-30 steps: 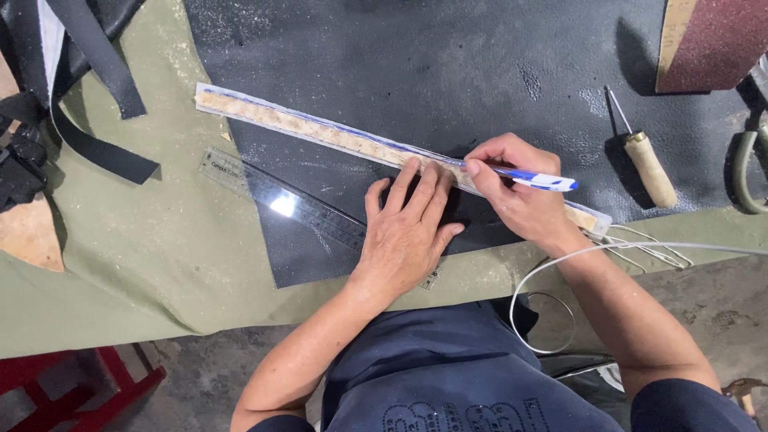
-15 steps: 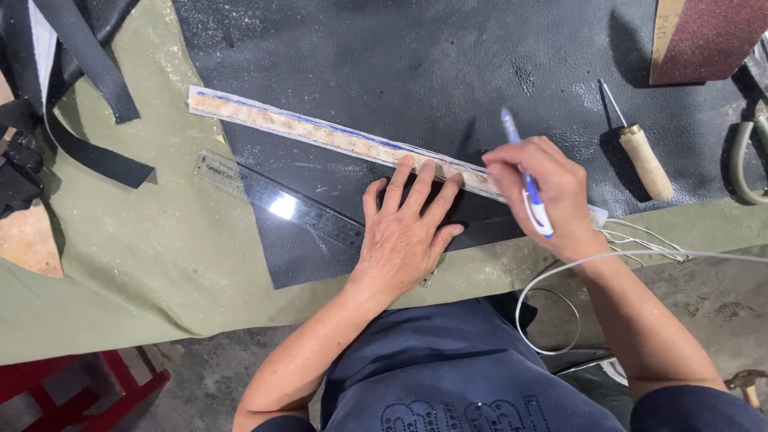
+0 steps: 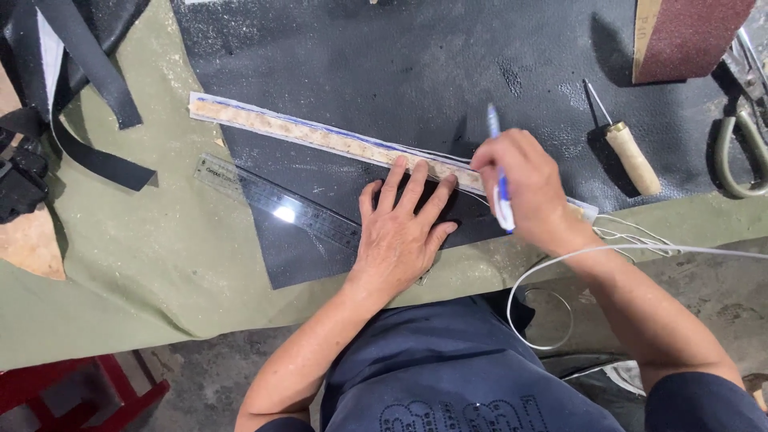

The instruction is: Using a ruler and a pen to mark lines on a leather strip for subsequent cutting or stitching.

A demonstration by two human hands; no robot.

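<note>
A long narrow tan strip [image 3: 320, 136] lies diagonally on a sheet of black leather [image 3: 384, 72]. My left hand [image 3: 400, 228] presses flat on the leather with its fingertips against the strip's near edge. My right hand [image 3: 524, 188] grips a blue and white pen [image 3: 498, 172], held upright over the strip's right part. A clear plastic ruler [image 3: 276, 202] lies just left of my left hand, partly on the leather.
An awl with a wooden handle [image 3: 628, 152] and metal shears [image 3: 740, 148] lie at the right. A block wrapped in red sandpaper [image 3: 688, 36] sits at top right. Black straps [image 3: 80, 104] lie at the left on the olive cloth [image 3: 120, 264]. A white cord [image 3: 576, 256] trails off the table edge.
My right hand has turned the pen from lying along the strip to standing upright and shifted slightly left. My left hand stays pressed in place.
</note>
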